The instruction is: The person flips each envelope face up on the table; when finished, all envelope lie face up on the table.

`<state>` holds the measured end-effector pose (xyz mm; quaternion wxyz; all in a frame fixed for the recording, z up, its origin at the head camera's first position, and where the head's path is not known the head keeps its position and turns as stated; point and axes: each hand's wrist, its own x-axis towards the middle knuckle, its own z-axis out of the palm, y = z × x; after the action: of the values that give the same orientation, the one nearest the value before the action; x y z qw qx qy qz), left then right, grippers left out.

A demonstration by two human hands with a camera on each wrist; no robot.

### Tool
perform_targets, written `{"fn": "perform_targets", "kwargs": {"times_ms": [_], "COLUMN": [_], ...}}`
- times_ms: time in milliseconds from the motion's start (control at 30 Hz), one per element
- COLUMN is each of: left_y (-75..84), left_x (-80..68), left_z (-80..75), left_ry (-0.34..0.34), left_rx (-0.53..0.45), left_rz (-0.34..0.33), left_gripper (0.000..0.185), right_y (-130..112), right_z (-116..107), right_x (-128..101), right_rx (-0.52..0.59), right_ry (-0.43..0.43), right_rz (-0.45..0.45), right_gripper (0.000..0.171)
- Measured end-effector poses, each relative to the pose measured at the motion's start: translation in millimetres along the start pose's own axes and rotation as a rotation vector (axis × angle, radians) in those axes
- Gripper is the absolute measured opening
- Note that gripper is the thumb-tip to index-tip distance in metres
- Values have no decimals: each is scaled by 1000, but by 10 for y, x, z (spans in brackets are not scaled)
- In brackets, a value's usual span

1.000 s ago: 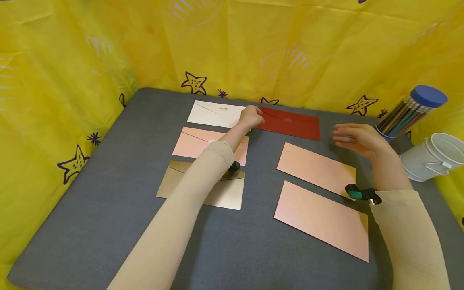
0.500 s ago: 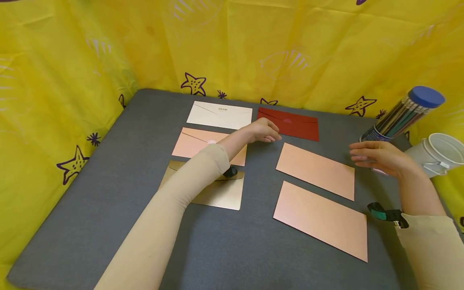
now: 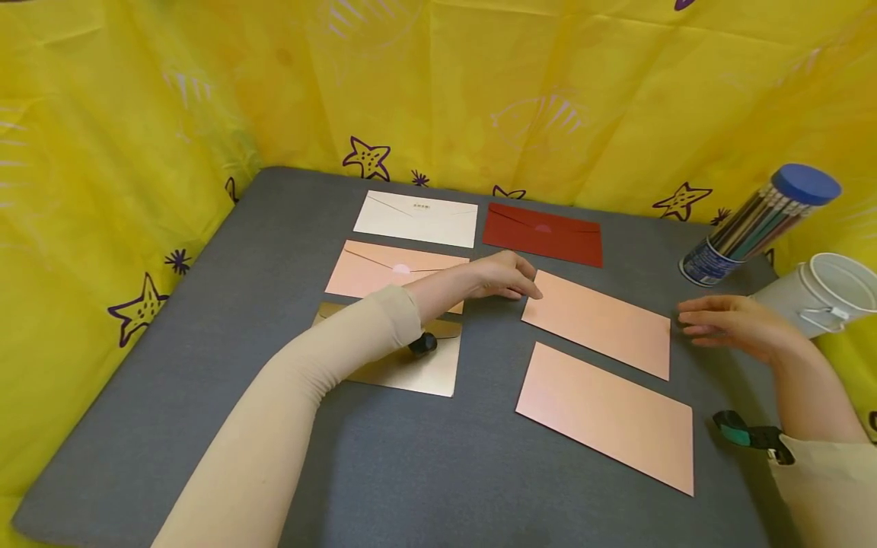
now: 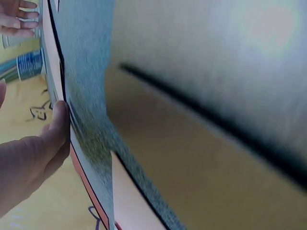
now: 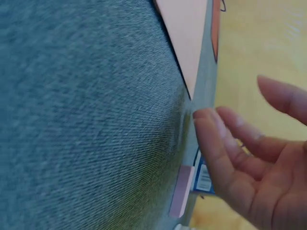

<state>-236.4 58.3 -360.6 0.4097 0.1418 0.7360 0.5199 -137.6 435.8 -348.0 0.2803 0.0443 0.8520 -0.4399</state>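
In the head view my left hand (image 3: 503,275) reaches across to the left end of a peach envelope (image 3: 596,320). Its fingers are bent loosely, with the tips at that envelope's upper left corner; whether they touch it I cannot tell. The left wrist view shows the fingers (image 4: 58,122) by the envelope's edge (image 4: 52,48). My right hand (image 3: 733,323) hovers right of the same envelope, apart from it. Its fingers (image 5: 208,139) are loosely bent and hold nothing. A second peach envelope (image 3: 606,418) lies just below the first.
Left of centre lie a white envelope (image 3: 416,219), a pink one with a round seal (image 3: 373,270) and a gold one (image 3: 418,369), partly under my left forearm. A red envelope (image 3: 541,234) lies behind. A blue-capped pencil tub (image 3: 712,262) and a white pail (image 3: 798,301) stand right.
My left hand has left the gap between the white and red envelopes and come nearer, to the upper peach envelope. My right hand has drawn back and rightward, away from the pencil tub.
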Motion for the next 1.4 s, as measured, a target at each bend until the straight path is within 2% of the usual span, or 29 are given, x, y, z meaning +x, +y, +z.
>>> {"fn": "perform_targets", "kwargs": {"times_ms": [100,267,367,733,900,967,1067,1167,1267,1400], "left_y": [-2,0,-4,-24,-25,-22,-8,1,-3,-1], "left_x": [-4,-2,-3,-4,20,33,51,77,82,61], "left_z": [58,105,104,97,117,125,137,150,145,96], "left_ry": [0,18,27,31,46,59,83,111,132,145], "left_rx": [-7,-24,-32,-74,-157,-211,-278,-322,-344,-344], "left_rz": [5,1,-8,-1,-12,-30,-64,-86,-83,-60], "left_gripper": [67,68,67,63,61,60,58,55,52,49], "right_y": [36,110,140,115,115,118,110,100,104,105], "right_z": [-11,-23,-2,94,81,72,71,76,68,32], "right_x": [-21,-44,-38,-4,16,32,64,88,94,72], "right_rx": [-23,41,75,136,171,189,193,167,164,302], "right_ry": [-20,-50,-78,-133,-161,-153,-106,-43,-19,6], "right_rz": [67,139,152,153,149,150,153,148,123,74], "right_gripper": [48,22,20,32,30,25,10,24,37,18]}}
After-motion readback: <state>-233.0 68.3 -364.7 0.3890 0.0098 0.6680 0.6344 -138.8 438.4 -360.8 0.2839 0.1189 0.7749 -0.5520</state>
